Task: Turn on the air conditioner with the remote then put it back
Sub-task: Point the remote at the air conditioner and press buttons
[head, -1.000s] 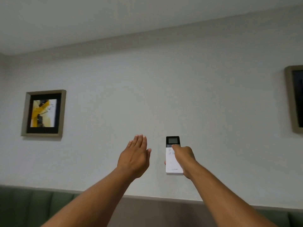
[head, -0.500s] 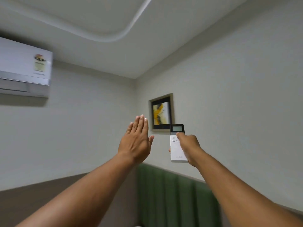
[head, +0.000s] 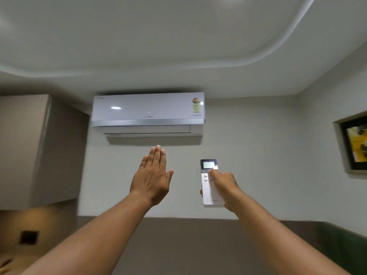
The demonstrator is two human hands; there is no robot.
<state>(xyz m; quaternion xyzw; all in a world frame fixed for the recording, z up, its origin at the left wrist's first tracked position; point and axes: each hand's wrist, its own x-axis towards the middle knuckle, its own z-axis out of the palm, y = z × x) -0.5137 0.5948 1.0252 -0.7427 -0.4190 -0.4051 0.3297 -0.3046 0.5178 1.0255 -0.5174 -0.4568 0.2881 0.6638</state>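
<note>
A white air conditioner (head: 148,114) hangs high on the far wall, straight ahead, its lower flap lying flat against the body. My right hand (head: 223,185) holds a slim white remote (head: 208,193) upright, pointed at the unit, with the thumb resting on the buttons just under its dark lit screen. My left hand (head: 152,176) is raised beside it, flat, fingers together and pointing up, holding nothing. The left hand's fingertips reach just below the air conditioner in the view.
A beige cabinet (head: 29,147) juts out on the left wall. A framed picture (head: 355,141) hangs on the right wall. A dark panel (head: 178,235) runs along the lower wall, with green padding (head: 345,241) at the right.
My view swung left and up from the wall with the pictures until the air conditioner came to the centre. Both hands kept their pose, the remote still held in the right.
</note>
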